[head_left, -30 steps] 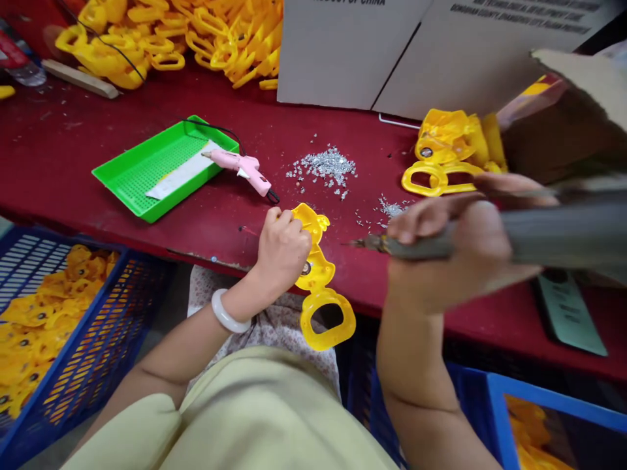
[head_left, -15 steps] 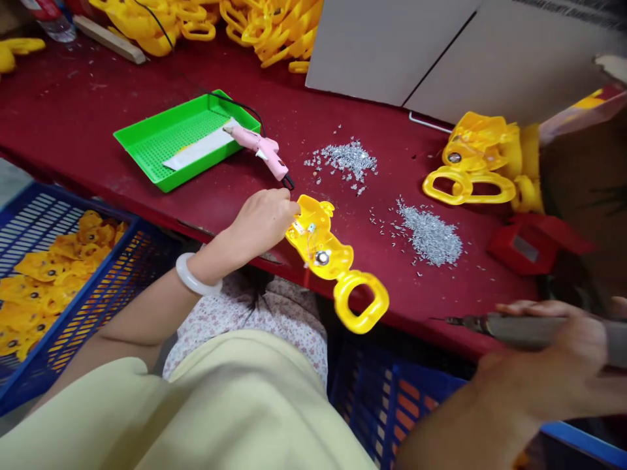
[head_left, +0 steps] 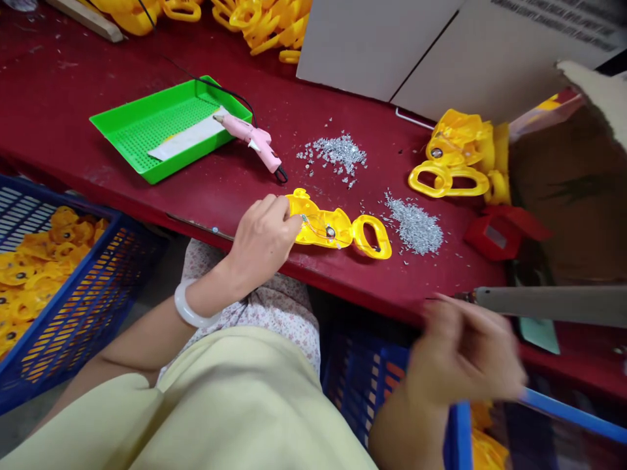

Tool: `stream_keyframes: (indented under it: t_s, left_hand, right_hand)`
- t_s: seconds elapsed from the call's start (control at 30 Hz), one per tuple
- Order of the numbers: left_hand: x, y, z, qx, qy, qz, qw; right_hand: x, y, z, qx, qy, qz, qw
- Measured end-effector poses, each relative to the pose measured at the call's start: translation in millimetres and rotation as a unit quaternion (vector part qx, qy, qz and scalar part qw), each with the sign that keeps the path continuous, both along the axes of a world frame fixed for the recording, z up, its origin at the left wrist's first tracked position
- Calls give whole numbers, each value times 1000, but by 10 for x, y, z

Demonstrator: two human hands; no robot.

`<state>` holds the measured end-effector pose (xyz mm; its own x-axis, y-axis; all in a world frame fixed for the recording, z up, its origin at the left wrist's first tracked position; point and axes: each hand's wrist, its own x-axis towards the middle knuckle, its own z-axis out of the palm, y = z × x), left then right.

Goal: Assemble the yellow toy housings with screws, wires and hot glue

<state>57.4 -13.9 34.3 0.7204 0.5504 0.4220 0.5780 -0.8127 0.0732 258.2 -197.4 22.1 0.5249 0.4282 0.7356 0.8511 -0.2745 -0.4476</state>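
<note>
My left hand [head_left: 264,238] is closed on the end of a yellow plastic toy shell [head_left: 316,228], which rests at the table's front edge. The shell's hollow side faces up and shows thin wires and a round silvery part [head_left: 330,232]; a ring-shaped handle [head_left: 372,237] is at its right end. My right hand [head_left: 470,352] is blurred by motion near the front edge, just before the tip of a grey electric screwdriver [head_left: 553,305]. Whether its fingers hold anything is not clear.
Two heaps of small metal screws [head_left: 418,225] and silvery bits [head_left: 340,153] lie on the red table. A pink glue gun [head_left: 249,139] leans on a green tray [head_left: 147,171]. More yellow shells [head_left: 458,140] stand at right. Blue crates [head_left: 98,274] sit below the edge.
The yellow shell has swung up from hanging past the edge to lying nearly level on the table. My right hand has come off the screwdriver's body and moved left.
</note>
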Motion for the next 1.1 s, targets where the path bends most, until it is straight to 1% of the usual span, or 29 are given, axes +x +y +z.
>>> stream_keyframes:
  t_s: [0.03,0.07,0.1,0.13,0.27,0.4,0.57,0.7,0.8,0.87,0.93,1.0,1.1]
  left_hand:
    - [20,-7,11,-3,-7,-10,1000]
    - [42,-15,19,-4,-13,-20,1000]
    - [66,-24,23,-5,-19,-30,999]
    - [89,-34,22,-5,-23,-40,999]
    - [167,-72,-12,-17,-37,-69,997]
    - [218,-95,-37,-41,-39,-77,995]
    - [291,-109,-33,-46,-44,-85,994]
    - [345,-88,-81,-32,-56,-80,995]
    - [339,-49,-132,-30,-85,-77,993]
    - [318,-27,-155,-32,-102,-81,991]
    - [298,-14,-170,-34,-116,-89,989]
    - [287,-13,-181,-36,-126,-92,987]
    - [283,-21,-197,-41,-136,-90,986]
  right_hand:
    - [-114,78,-4,-57,-10,76,995]
    - [-206,167,-12,-71,-19,123,990]
    - [-273,262,-23,-89,-19,155,984]
    - [-316,357,-40,-108,-8,171,979]
    - [-343,639,-145,-163,17,154,974]
    - [-328,726,-214,-181,12,148,972]
    - [-399,743,-166,-131,41,181,974]
    - [-454,741,-100,-103,56,212,970]
    - [-389,679,-48,-68,41,185,980]
    - [-288,615,-7,-63,25,156,985]
    - [-171,553,33,-93,15,146,985]
    - [-72,512,56,-143,11,145,979]
    - [6,511,28,-221,-11,126,967]
